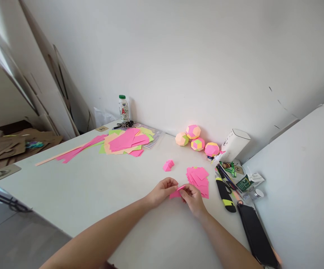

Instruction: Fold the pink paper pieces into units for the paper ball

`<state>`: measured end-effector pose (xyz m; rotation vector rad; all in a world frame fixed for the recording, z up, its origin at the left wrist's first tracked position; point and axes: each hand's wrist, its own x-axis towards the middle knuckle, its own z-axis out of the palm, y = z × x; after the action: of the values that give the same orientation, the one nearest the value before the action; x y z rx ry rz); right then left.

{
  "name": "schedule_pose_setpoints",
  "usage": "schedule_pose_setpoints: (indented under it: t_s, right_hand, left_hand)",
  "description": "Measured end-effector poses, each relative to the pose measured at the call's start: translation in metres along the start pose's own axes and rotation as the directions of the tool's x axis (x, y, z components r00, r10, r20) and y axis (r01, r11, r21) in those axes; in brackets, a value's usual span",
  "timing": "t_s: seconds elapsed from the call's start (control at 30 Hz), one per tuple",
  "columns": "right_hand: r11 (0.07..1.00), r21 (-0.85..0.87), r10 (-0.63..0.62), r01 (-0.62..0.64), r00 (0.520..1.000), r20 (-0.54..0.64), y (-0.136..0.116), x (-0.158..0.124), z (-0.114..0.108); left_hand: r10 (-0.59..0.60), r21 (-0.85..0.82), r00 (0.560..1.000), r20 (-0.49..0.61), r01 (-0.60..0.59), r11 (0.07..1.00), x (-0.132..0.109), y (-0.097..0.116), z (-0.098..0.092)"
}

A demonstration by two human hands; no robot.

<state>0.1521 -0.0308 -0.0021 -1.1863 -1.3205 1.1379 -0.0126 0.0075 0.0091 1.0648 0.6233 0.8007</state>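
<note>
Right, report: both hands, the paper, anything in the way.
Left hand and right hand pinching one pink paper piece, bent or folded. Pink sheets just beyond right hand. Small folded piece ahead, untouched. Neither hand visibly blocked.

"What's at the back of the tabletop (94, 186)?"

"The bottle (124, 112), left, and paper balls (197, 144), right of centre."

"In front of those?"

"Sheets (125, 140) before the bottle; before the balls, a folded piece (167, 165), then rightward a paper pile (200, 182) and the cutter (224, 191)."

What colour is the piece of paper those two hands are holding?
The held paper is bright pink, seen best in the head view.
</note>
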Motion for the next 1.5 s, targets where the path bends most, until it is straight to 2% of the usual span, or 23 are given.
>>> schedule_pose_setpoints:
  t_s: [0.13,0.47,0.83,1.2,1.37,1.5]
  right_hand:
    - [0.999,-0.022,0.028,-0.028,1.0,-0.009,-0.0007,-0.0007,-0.0005]
    - [0.998,-0.068,-0.008,0.009,1.0,0.013,-0.0051,-0.0013,0.0012]
    - [0.996,-0.068,-0.059,0.065,0.995,0.083,-0.0069,-0.0025,0.0003]
    - [0.994,-0.1,-0.047,0.054,0.997,0.065,-0.006,-0.0024,-0.001]
    - [0.994,-0.094,-0.058,0.062,0.997,0.051,-0.0074,-0.002,-0.0007]
    - [0.995,-0.082,-0.045,0.047,0.999,0.026,-0.0061,-0.0018,-0.0009]
  left_hand:
    - [0.039,0.017,0.999,0.028,-0.039,0.999,0.0009,-0.0011,-0.0019]
    - [0.014,0.002,0.991,0.13,-0.014,1.0,-0.0039,-0.001,-0.0028]
    - [0.046,0.047,0.996,0.081,-0.05,0.998,-0.0012,-0.0044,-0.0043]
    - [-0.04,-0.08,0.997,0.065,0.046,0.996,-0.0053,0.0008,0.0013]
    - [-0.057,-0.043,0.996,0.061,0.06,0.997,-0.0043,-0.0001,0.0002]
    - [-0.011,0.075,0.996,0.088,0.004,0.997,-0.0047,-0.0016,0.0001]
